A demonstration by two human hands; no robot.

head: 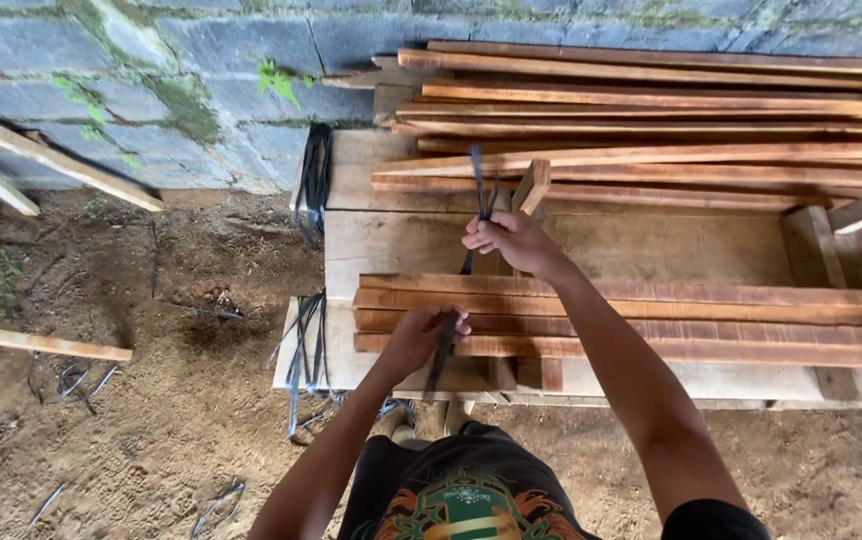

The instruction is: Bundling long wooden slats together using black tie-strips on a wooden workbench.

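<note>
The right hand (pixel 507 240) is closed around a dark strap (pixel 475 190) above the far side of a small bundle of reddish wooden slats (pixel 671 320). The left hand (pixel 421 335) grips the same strap's near end at the bundle's front edge, so the strap runs over the slats. The bundle lies on a plank workbench (pixel 401 240). More slats (pixel 651 110) are stacked behind, against a block wall (pixel 151 90). Spare straps (pixel 313 180) hang off the bench's left edge above bare soil (pixel 131 400).

Dark strap (pixel 448 340) partly hidden inside left hand (pixel 419 335); its stretch under right hand (pixel 507 240) covered too. Slats (pixel 651 320) right of both hands cut off at frame edge.
</note>
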